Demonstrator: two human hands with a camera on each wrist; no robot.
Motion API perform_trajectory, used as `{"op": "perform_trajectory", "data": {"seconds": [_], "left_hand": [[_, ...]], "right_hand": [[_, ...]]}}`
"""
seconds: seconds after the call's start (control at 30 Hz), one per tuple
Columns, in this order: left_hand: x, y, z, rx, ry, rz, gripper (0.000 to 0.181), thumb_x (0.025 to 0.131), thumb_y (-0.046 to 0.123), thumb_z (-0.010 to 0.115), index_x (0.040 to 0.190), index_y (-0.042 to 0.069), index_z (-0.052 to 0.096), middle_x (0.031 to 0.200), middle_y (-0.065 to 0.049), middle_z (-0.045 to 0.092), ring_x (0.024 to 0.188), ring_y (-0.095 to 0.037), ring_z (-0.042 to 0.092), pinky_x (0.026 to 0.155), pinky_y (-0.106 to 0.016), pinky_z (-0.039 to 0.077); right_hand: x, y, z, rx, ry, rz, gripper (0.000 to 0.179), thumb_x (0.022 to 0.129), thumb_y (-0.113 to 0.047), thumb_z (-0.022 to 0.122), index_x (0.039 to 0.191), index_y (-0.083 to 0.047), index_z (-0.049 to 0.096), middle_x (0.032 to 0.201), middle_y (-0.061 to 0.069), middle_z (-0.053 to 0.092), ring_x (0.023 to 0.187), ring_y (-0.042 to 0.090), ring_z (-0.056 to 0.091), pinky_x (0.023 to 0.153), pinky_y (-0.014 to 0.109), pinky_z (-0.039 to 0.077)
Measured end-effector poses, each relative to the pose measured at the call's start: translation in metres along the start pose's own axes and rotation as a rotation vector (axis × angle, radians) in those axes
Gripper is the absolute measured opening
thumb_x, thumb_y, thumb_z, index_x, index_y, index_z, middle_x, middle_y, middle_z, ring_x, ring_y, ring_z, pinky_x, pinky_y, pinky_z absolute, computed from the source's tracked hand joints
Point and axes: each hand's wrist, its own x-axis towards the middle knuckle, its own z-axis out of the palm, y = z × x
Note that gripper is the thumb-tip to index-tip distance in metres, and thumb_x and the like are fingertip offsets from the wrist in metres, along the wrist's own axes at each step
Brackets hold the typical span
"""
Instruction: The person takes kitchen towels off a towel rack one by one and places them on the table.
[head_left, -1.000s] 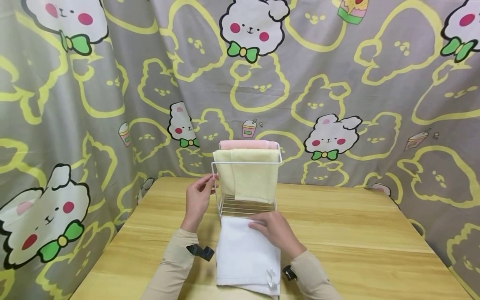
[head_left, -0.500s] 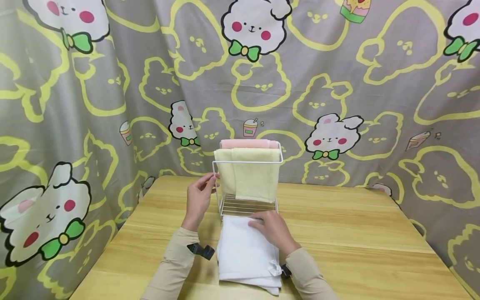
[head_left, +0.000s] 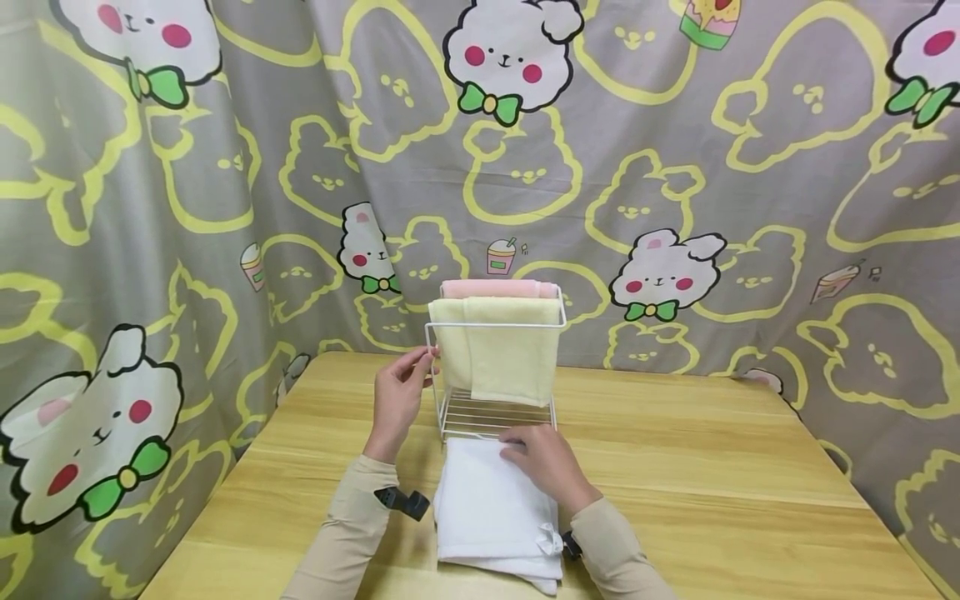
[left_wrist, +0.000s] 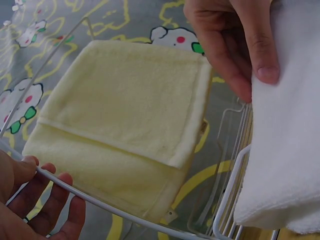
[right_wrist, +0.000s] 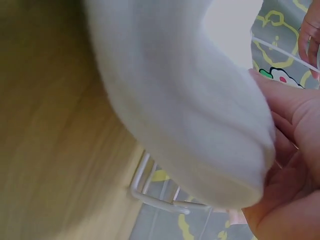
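Observation:
A white wire rack (head_left: 495, 325) stands on the table with a yellow towel (head_left: 513, 354) draped over one bar and a pink towel (head_left: 498, 289) behind it. My left hand (head_left: 396, 404) holds the rack's left side wire, its thumb and fingers around it in the left wrist view. At the near end of the rack, my right hand (head_left: 553, 467) pinches the top edge of a folded white towel (head_left: 491, 508), thumb on the near face. This towel hangs down in front of the rack's lower wires, a small white tag (head_left: 550, 540) at its lower right.
The wooden table (head_left: 712, 475) runs out to both sides of the rack. Behind and to the left and right hangs a grey curtain (head_left: 420, 183) with cartoon prints. Each wrist carries a small black camera mount (head_left: 405, 504).
The white towel's top edge has dipped a little and its lower part has swung and skewed, with the tag shifting slightly right. My left hand keeps its place on the rack.

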Motion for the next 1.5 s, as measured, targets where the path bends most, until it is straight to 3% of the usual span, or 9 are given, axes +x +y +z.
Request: {"op": "perform_trajectory", "data": {"seconds": [0.17, 0.43, 0.67, 0.87, 1.03, 1.17, 1.27, 1.4, 1.5], "left_hand": [[-0.001, 0.001, 0.0, -0.001, -0.007, -0.003, 0.025, 0.101, 0.014, 0.067, 0.121, 0.001, 0.073, 0.12, -0.018, 0.073, 0.101, -0.038, 0.07, 0.079, -0.023, 0.062], [-0.001, 0.001, -0.001, -0.005, -0.009, -0.017, 0.027, 0.101, 0.014, 0.067, 0.123, 0.0, 0.072, 0.123, -0.023, 0.07, 0.084, -0.003, 0.069, 0.079, -0.022, 0.062], [-0.001, 0.001, -0.001, 0.011, -0.005, -0.008, 0.026, 0.101, 0.016, 0.067, 0.122, 0.002, 0.073, 0.12, -0.019, 0.073, 0.096, -0.026, 0.072, 0.083, -0.03, 0.063], [-0.001, 0.001, -0.001, -0.002, 0.001, -0.015, 0.025, 0.1, 0.016, 0.068, 0.121, 0.002, 0.074, 0.118, -0.019, 0.073, 0.093, -0.023, 0.071, 0.082, -0.029, 0.063], [-0.001, 0.001, 0.0, -0.01, 0.001, -0.014, 0.024, 0.1, 0.013, 0.067, 0.12, 0.002, 0.074, 0.118, -0.02, 0.073, 0.099, -0.037, 0.07, 0.078, -0.024, 0.062], [0.0, 0.001, -0.001, -0.006, 0.0, -0.01, 0.025, 0.1, 0.013, 0.067, 0.121, 0.001, 0.073, 0.12, -0.02, 0.073, 0.099, -0.034, 0.07, 0.078, -0.022, 0.062], [0.0, 0.001, -0.002, -0.004, -0.003, -0.011, 0.026, 0.101, 0.014, 0.067, 0.122, 0.001, 0.073, 0.122, -0.023, 0.071, 0.093, -0.02, 0.072, 0.078, -0.022, 0.061], [-0.001, 0.001, -0.002, -0.006, -0.002, -0.014, 0.025, 0.1, 0.014, 0.067, 0.122, 0.002, 0.073, 0.122, -0.022, 0.071, 0.089, -0.014, 0.071, 0.079, -0.024, 0.062], [0.0, 0.0, -0.001, -0.008, 0.002, -0.018, 0.024, 0.1, 0.014, 0.068, 0.121, 0.002, 0.074, 0.12, -0.018, 0.073, 0.091, -0.02, 0.072, 0.082, -0.03, 0.063]], "right_hand": [[-0.001, -0.003, -0.002, 0.006, 0.005, 0.005, 0.014, 0.09, -0.007, 0.077, 0.103, -0.011, 0.08, 0.101, 0.004, 0.079, 0.09, 0.017, 0.074, 0.083, 0.036, 0.062], [-0.002, -0.008, -0.005, -0.009, 0.014, -0.006, 0.017, 0.087, -0.001, 0.078, 0.102, -0.008, 0.08, 0.099, 0.006, 0.079, 0.089, 0.019, 0.075, 0.083, 0.037, 0.063], [-0.001, -0.006, -0.007, -0.038, 0.029, -0.027, 0.018, 0.084, 0.0, 0.079, 0.101, -0.007, 0.079, 0.095, 0.004, 0.079, 0.086, 0.017, 0.074, 0.082, 0.036, 0.062], [-0.002, -0.007, -0.01, -0.053, 0.036, -0.018, 0.013, 0.088, -0.007, 0.079, 0.101, -0.008, 0.08, 0.094, 0.002, 0.079, 0.084, 0.015, 0.073, 0.08, 0.035, 0.062], [-0.003, -0.011, -0.016, -0.062, 0.05, 0.009, 0.01, 0.09, -0.013, 0.078, 0.099, -0.011, 0.08, 0.092, -0.002, 0.078, 0.084, 0.014, 0.072, 0.077, 0.034, 0.06], [-0.002, -0.015, -0.02, -0.067, 0.073, 0.016, 0.007, 0.091, -0.016, 0.078, 0.098, -0.013, 0.08, 0.092, -0.004, 0.078, 0.084, 0.014, 0.072, 0.074, 0.032, 0.059], [0.0, -0.018, -0.024, -0.053, 0.098, -0.001, 0.006, 0.091, -0.018, 0.078, 0.096, -0.014, 0.08, 0.093, -0.004, 0.079, 0.084, 0.014, 0.073, 0.074, 0.032, 0.06], [0.005, -0.023, -0.029, -0.038, 0.121, -0.019, 0.008, 0.091, -0.02, 0.079, 0.096, -0.014, 0.08, 0.093, -0.003, 0.079, 0.085, 0.015, 0.073, 0.077, 0.034, 0.061], [0.009, -0.028, -0.035, -0.043, 0.132, -0.02, 0.01, 0.092, -0.023, 0.079, 0.096, -0.014, 0.08, 0.091, -0.004, 0.078, 0.084, 0.014, 0.073, 0.077, 0.035, 0.061]]}}
